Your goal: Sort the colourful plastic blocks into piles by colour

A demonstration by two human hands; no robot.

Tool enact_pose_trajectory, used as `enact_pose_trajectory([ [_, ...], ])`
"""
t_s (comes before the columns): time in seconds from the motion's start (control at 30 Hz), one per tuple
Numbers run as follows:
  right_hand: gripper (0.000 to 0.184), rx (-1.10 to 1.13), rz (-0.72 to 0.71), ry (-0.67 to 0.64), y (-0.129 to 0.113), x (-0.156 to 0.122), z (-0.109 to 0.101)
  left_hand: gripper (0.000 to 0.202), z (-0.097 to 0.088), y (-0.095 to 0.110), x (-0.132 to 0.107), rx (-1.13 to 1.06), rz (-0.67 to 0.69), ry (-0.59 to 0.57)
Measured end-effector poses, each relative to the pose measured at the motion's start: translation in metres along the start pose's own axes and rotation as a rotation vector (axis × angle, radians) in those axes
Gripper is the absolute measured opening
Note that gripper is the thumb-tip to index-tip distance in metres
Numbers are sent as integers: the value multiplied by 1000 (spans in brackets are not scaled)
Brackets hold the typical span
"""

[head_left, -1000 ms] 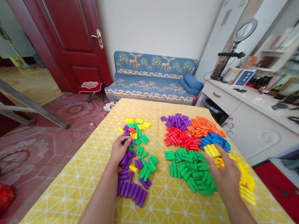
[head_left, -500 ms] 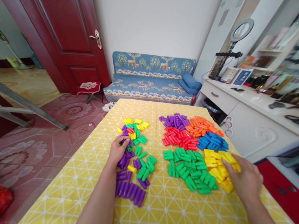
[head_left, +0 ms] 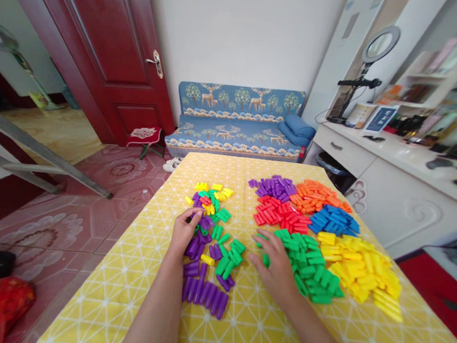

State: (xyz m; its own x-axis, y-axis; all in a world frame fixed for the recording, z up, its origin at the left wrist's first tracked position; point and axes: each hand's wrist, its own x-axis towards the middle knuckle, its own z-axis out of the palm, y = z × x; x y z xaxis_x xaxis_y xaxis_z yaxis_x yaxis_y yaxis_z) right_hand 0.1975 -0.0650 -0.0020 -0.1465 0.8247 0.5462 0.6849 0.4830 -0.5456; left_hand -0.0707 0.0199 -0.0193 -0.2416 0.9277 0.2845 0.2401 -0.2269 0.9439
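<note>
My left hand (head_left: 185,227) is at the left edge of a mixed heap of plastic building pieces, thumb and fingertips pinched together over purple pieces (head_left: 206,223); what lies between them is hidden. My right hand (head_left: 274,265) hovers with fingers spread at the left side of the green pile (head_left: 305,257), covering part of it, and holds nothing that shows. Around the left hand lie green pieces (head_left: 229,260), a yellow piece (head_left: 207,259) and a row of joined purple tubes (head_left: 205,294). Further up the heap are yellow pieces (head_left: 223,194) and a red piece (head_left: 205,201).
Sorted piles sit on the right: yellow (head_left: 360,265), blue (head_left: 335,220), red (head_left: 281,214), orange (head_left: 320,195) and purple (head_left: 274,187). A patterned yellow cloth (head_left: 237,337) covers the table. A white dresser (head_left: 412,194) stands to the right, a blue sofa (head_left: 237,124) beyond.
My right hand has moved left from the yellow pile to the green pile, fingers apart. My left hand stays over the mixed heap. The view has shifted slightly left.
</note>
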Motion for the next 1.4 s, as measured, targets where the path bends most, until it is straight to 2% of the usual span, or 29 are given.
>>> enact_pose_trajectory([
  [0.13, 49, 77, 52, -129, -19, 6, 48, 35, -4, 14, -3, -88, -38, -97],
  [0.3, 54, 79, 131, -129, -21, 9, 75, 33, -5, 27, -7, -91, -83, -329],
  [0.47, 43, 256, 127, -109, -24, 8, 75, 33, -9, 28, -10, -152, -163, -466],
  [0.6, 32, 448, 248, -62, -26, 10, 69, 36, -10, 35, -11, -141, -167, -462],
  [0.67, 32, 475, 257, -59, -26, 11, 68, 44, -8, 41, -12, -68, -110, -436],
  [0.77, 31, 454, 240, -83, -24, 12, 69, 43, -3, 52, -14, 80, 7, -450],
  [1.0, 30, 450, 248, -98, -26, 14, 67, 37, -2, 88, -16, 482, 42, -742],
  [1.1, 28, 454, 260, -108, -27, 15, 65, 38, -2, 106, 0, 679, 84, -737],
  [1.2, 27, 468, 270, -113, -26, 16, 65, 42, 13, 109, 33, 813, 124, -703],
  [1.3, 26, 461, 280, -117, -26, 16, 65, 49, 45, 92, 71, 900, 232, -589],
  [1.4, 27, 449, 283, -118, -26, 16, 65, 65, 78, 65, 100, 1016, 238, -522],
])
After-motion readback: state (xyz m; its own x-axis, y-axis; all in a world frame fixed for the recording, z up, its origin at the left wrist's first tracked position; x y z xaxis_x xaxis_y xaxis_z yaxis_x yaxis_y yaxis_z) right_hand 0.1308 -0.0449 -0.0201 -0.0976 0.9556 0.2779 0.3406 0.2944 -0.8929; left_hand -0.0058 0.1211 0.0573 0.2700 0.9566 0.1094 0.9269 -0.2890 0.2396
